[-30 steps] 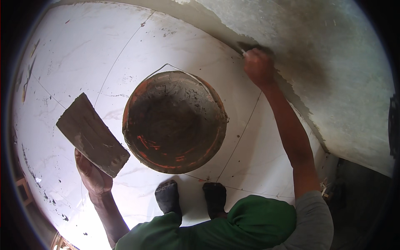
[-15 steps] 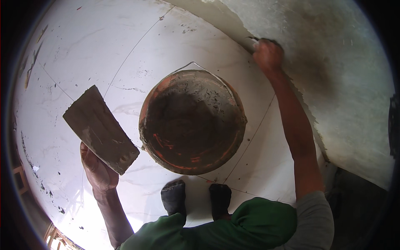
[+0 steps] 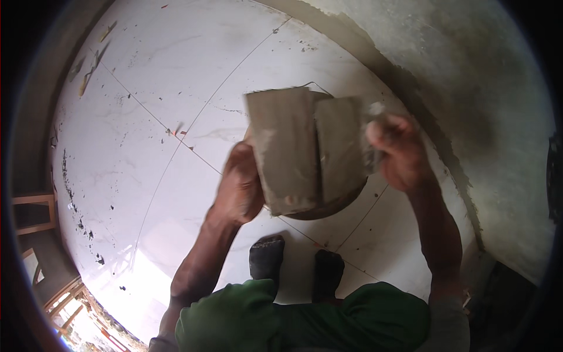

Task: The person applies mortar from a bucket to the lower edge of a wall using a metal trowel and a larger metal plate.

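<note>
White tiled floor [image 3: 176, 76] meets a pale grey wall [image 3: 481, 64] whose foot carries a darker band [image 3: 349, 38]. We judge this band covered along its visible length; whether the paler face above is left to coat, we cannot tell. Over the bucket [image 3: 337, 210], we see the flat board [image 3: 287, 152] and the trowel [image 3: 343, 146] side by side, both grey-coated. Our left hand [image 3: 240, 185] has its fingers gripping the board's edge; our right hand [image 3: 402, 152], blurred, has its fingers closed around the trowel's handle. Both tools mask the bucket's mouth, so we cannot check the remaining contents.
</note>
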`<state>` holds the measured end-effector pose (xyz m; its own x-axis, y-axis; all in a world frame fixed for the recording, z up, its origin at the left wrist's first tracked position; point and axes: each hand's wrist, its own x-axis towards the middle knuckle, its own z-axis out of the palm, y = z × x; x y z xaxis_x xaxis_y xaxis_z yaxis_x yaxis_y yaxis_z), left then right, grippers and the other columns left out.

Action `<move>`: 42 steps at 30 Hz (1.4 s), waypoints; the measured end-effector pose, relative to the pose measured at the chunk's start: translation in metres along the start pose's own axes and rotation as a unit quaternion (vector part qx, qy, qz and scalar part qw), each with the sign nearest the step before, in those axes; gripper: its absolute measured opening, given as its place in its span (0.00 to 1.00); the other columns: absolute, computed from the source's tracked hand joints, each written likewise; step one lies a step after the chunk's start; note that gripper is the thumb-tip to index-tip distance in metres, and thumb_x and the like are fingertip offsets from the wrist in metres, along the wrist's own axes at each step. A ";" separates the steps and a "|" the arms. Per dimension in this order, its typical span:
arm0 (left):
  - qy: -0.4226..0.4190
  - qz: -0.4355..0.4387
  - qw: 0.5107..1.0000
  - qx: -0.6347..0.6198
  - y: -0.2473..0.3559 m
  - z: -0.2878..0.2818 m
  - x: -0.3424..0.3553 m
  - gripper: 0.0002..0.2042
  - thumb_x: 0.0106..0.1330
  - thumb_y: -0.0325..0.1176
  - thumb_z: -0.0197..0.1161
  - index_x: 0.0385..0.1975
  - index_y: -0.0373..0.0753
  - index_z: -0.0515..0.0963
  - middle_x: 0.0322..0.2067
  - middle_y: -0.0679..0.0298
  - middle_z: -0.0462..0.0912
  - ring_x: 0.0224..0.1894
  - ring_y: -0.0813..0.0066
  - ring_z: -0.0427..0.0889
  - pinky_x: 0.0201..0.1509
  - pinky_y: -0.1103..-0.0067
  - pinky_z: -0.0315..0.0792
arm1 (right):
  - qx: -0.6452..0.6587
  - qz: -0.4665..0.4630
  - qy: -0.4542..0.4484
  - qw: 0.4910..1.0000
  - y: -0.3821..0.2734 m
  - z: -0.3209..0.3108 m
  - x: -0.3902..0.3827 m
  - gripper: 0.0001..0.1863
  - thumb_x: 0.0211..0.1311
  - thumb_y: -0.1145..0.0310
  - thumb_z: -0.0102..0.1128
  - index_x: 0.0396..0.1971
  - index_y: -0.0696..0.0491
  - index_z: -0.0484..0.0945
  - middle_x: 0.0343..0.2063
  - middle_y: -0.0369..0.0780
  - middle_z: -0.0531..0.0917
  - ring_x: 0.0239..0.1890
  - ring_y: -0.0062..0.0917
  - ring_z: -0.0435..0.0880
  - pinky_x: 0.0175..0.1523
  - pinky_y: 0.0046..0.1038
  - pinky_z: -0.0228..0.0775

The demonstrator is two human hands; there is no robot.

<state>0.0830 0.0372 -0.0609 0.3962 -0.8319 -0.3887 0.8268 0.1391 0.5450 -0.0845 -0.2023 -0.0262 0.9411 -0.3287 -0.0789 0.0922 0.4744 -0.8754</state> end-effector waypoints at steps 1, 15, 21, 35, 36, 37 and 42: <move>0.001 0.004 1.000 0.005 -0.006 0.009 -0.002 0.17 0.73 0.25 0.55 0.60 0.29 0.75 0.52 0.55 0.85 0.50 0.67 0.87 0.58 0.70 0.82 | 0.029 0.005 -0.031 0.999 0.004 0.014 0.000 0.08 0.73 0.70 0.65 0.47 0.57 0.85 0.38 0.35 0.87 0.40 0.14 0.84 0.46 0.22 0.78; -0.107 0.022 0.991 -0.078 -0.026 0.026 -0.014 0.18 0.71 0.22 0.53 0.59 0.32 0.76 0.50 0.57 0.86 0.48 0.67 0.88 0.54 0.69 0.86 | -0.155 0.049 0.201 0.966 -0.021 -0.004 -0.082 0.10 0.72 0.65 0.66 0.39 0.58 0.85 0.32 0.36 0.85 0.31 0.17 0.84 0.33 0.24 0.78; -0.024 0.121 0.992 0.001 -0.031 0.036 0.000 0.20 0.70 0.17 0.46 0.60 0.30 0.75 0.52 0.56 0.85 0.52 0.67 0.86 0.58 0.67 0.83 | -0.734 -0.371 0.039 0.568 -0.028 0.027 -0.119 0.13 0.61 0.76 0.64 0.46 0.58 0.86 0.31 0.38 0.83 0.26 0.25 0.80 0.30 0.29 0.74; -0.085 0.132 0.949 0.274 -0.055 0.056 -0.021 0.16 0.79 0.22 0.49 0.62 0.31 0.77 0.53 0.60 0.85 0.54 0.78 0.82 0.60 0.77 0.76 | -0.766 -0.452 0.086 0.449 -0.018 0.024 -0.074 0.18 0.52 0.78 0.60 0.45 0.60 0.88 0.33 0.38 0.82 0.28 0.28 0.79 0.33 0.30 0.74; -0.100 0.145 0.934 0.310 -0.053 0.053 -0.022 0.16 0.78 0.21 0.49 0.62 0.31 0.77 0.52 0.60 0.86 0.54 0.78 0.82 0.60 0.77 0.76 | -0.763 -0.449 0.127 0.448 -0.024 0.014 -0.066 0.20 0.47 0.81 0.61 0.44 0.60 0.89 0.31 0.36 0.81 0.28 0.28 0.78 0.32 0.29 0.74; -0.105 0.143 0.936 0.303 -0.055 0.050 -0.019 0.16 0.78 0.21 0.49 0.62 0.31 0.77 0.52 0.60 0.86 0.54 0.78 0.82 0.60 0.77 0.76 | -0.764 -0.443 0.133 0.450 -0.030 -0.003 -0.059 0.20 0.48 0.82 0.62 0.43 0.60 0.88 0.30 0.36 0.80 0.28 0.29 0.78 0.32 0.30 0.74; -0.061 0.148 0.962 0.223 -0.043 0.015 -0.014 0.15 0.76 0.18 0.49 0.57 0.31 0.79 0.50 0.58 0.87 0.50 0.77 0.84 0.55 0.77 0.79 | -0.796 -0.395 0.158 0.431 0.001 -0.109 0.005 0.13 0.50 0.81 0.64 0.38 0.58 0.88 0.29 0.38 0.79 0.31 0.33 0.79 0.35 0.34 0.74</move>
<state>0.0362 0.0349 -0.0680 0.5155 -0.8519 -0.0925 0.4210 0.1579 0.8932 -0.1152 -0.2923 -0.0793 0.7061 -0.0889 0.7025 -0.2334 -0.9659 0.1123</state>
